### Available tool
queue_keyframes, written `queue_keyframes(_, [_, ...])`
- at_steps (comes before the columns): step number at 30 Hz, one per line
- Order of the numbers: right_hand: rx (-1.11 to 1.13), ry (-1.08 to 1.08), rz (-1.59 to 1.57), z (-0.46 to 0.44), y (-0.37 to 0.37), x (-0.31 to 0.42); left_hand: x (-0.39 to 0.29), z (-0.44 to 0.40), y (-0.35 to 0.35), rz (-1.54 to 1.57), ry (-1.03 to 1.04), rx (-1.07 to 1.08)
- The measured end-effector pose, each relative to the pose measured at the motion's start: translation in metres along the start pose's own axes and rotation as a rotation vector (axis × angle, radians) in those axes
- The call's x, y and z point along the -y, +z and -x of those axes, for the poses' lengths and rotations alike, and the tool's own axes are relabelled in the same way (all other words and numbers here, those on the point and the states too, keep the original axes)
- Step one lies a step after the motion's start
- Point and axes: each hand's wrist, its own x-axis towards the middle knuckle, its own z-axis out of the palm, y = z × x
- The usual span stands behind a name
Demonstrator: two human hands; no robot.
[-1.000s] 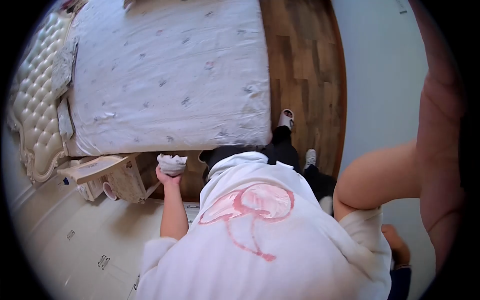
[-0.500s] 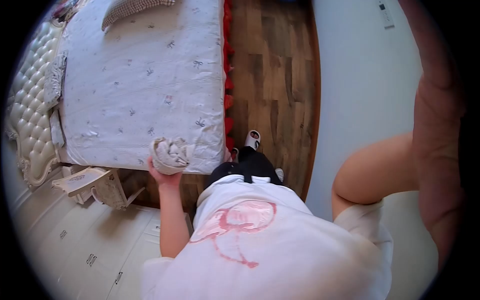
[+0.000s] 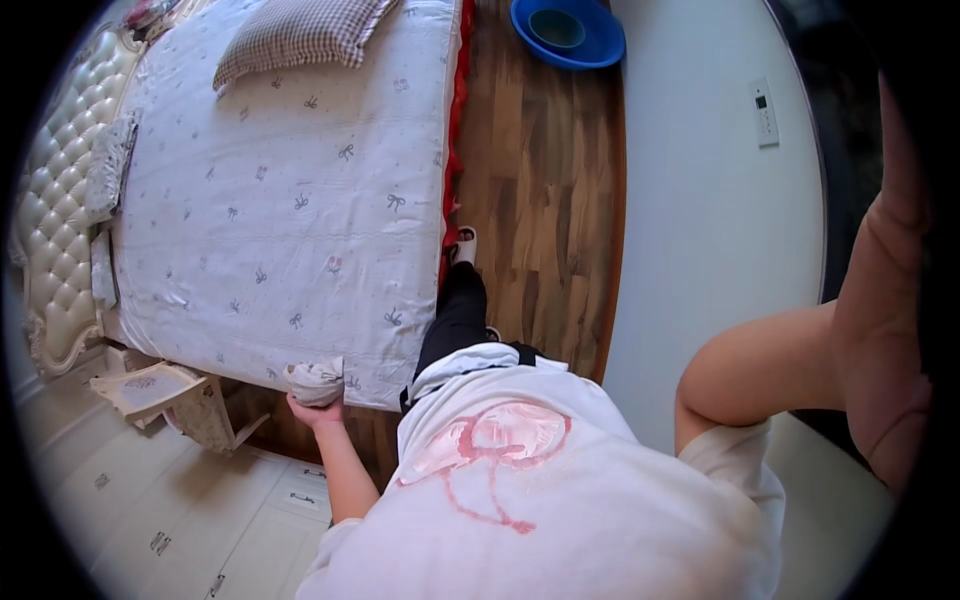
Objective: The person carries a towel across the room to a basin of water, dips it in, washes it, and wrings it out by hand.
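Observation:
My left hand point(image 3: 314, 411) is closed around a rolled bundle of whitish cloth point(image 3: 316, 382). It is at the near edge of the bed, whose white sheet point(image 3: 230, 270) has a print of small bows. My right hand point(image 3: 882, 290) is raised very close to the camera at the right edge, with the elbow bent. Only its palm side and part of a finger show. The other fingers are cut off, so I cannot tell what it touches or holds.
A checked pillow point(image 3: 305, 38) lies on the bed, below a tufted headboard point(image 3: 75, 195). Nearby are a small stool-like piece point(image 3: 200, 410) and white cabinets point(image 3: 200, 500). Blue basins point(image 3: 567, 35) stand on the wooden floor point(image 3: 540, 200) by a white wall point(image 3: 700, 230).
My view has shifted forward, bringing the blue basins into sight. My left hand with the cloth bundle appears lower in view. One foot has stepped forward beside the bed.

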Motion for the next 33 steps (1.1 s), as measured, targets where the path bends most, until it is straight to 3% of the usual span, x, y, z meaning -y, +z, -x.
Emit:
queue_keyframes(4, [0.033, 0.022, 0.031, -0.033, -0.002, -0.043, 0.036, -0.054, 0.09, -0.103, -0.032, -0.014])
queue_keyframes(6, [0.047, 0.051, 0.035, -0.05, -0.002, -0.071, 0.065, -0.09, 0.141, -0.152, -0.163, 0.022])
queue_keyframes(9, [0.041, 0.089, 0.048, -0.068, -0.002, -0.117, 0.122, -0.118, 0.235, -0.186, -0.321, 0.25])
queue_keyframes(10, [0.031, 0.118, 0.053, -0.071, -0.002, -0.132, 0.139, -0.114, 0.277, -0.271, -0.367, 0.21])
queue_keyframes(12, [-0.038, 0.222, 0.061, -0.066, 0.003, -0.165, 0.173, -0.127, 0.33, -0.276, -0.48, 0.344])
queue_keyframes(14, [-0.157, 0.427, 0.052, -0.051, 0.015, -0.198, 0.198, -0.132, 0.387, -0.271, -0.541, 0.425])
queue_keyframes(16, [-0.483, 0.86, 0.04, -0.023, 0.042, -0.226, 0.216, -0.12, 0.45, -0.263, -0.605, 0.549])
queue_keyframes(18, [-0.594, 1.216, -0.152, 0.005, 0.066, -0.289, 0.241, -0.131, 0.521, -0.239, -0.612, 0.543])
queue_keyframes(22, [-0.735, 1.407, -0.504, 0.03, 0.101, -0.379, 0.266, -0.14, 0.606, -0.197, -0.598, 0.563])
queue_keyframes(25, [-0.494, 1.508, -0.562, -0.003, 0.113, -0.456, 0.279, -0.149, 0.676, -0.232, -0.6, 0.593])
queue_keyframes(27, [-0.299, 1.454, -0.504, -0.038, 0.113, -0.504, 0.294, -0.147, 0.722, -0.268, -0.605, 0.664])
queue_keyframes(30, [-0.061, 1.356, -0.481, -0.086, 0.105, -0.574, 0.32, -0.154, 0.779, -0.352, -0.585, 0.555])
queue_keyframes(33, [-0.068, 1.27, -0.437, -0.105, 0.107, -0.633, 0.355, -0.163, 0.836, -0.454, -0.646, 0.622])
